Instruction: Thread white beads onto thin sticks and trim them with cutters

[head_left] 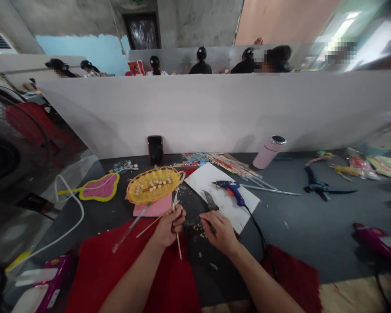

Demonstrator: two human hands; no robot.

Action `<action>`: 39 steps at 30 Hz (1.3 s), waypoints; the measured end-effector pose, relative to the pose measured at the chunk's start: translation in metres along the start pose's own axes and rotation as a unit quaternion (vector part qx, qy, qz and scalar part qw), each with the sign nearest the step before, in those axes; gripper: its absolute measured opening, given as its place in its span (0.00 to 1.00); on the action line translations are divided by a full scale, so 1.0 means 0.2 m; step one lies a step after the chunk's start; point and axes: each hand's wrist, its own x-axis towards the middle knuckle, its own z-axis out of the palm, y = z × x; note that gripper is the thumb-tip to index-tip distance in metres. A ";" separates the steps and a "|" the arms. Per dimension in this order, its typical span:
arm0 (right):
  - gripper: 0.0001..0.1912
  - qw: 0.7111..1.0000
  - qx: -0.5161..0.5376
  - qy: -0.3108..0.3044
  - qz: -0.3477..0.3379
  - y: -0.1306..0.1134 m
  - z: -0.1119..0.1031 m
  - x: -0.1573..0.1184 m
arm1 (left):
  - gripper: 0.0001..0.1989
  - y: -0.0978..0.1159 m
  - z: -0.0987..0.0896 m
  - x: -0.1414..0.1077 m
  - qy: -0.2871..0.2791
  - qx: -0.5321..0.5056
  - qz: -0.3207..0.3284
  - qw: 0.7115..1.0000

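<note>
The stick (179,248) was held in the left hand (172,224), pinched between thumb and bent fingers, its middle hidden by them. Its long axis was directed nearly straight away from the body, the far end, pale and pointed, being leaned slightly left toward the basket (143,201). A second stick (147,227) was slanted just left of that hand; whether it was gripped too could not be told. The right hand (220,228) was placed to the right, near the stick but apart from it, with fingers curled. Beyond it the knife (210,201) was seen, its blade pointed away and slightly left; whether its handle was grasped could not be told. Small bits (201,232) were scattered between the hands, and the glue gun (234,190) was laid farther right on the white sheet (198,178).
</note>
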 end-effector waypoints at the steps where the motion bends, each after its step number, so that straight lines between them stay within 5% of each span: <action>1: 0.08 1.000 -0.002 -0.002 0.002 0.00 0.00 0.00 | 0.13 0.00 0.00 0.01 -0.003 0.006 -0.002 1.000; 11: 0.15 0.999 -0.010 -0.042 -0.011 0.03 0.05 -0.05 | 0.14 -0.08 -0.03 0.04 -0.030 0.148 -0.038 0.988; 23: 0.08 0.995 0.027 -0.089 0.023 0.09 0.10 -0.05 | 0.15 -0.10 -0.02 0.05 -0.023 0.199 -0.029 0.979; 31: 0.09 0.986 -0.118 -0.103 0.057 0.11 0.06 -0.02 | 0.21 -0.10 -0.01 0.07 -0.005 0.106 -0.019 0.994; 39: 0.09 0.953 -0.206 -0.222 0.027 0.08 0.12 0.09 | 0.14 0.03 0.08 -0.05 0.004 0.015 0.020 1.000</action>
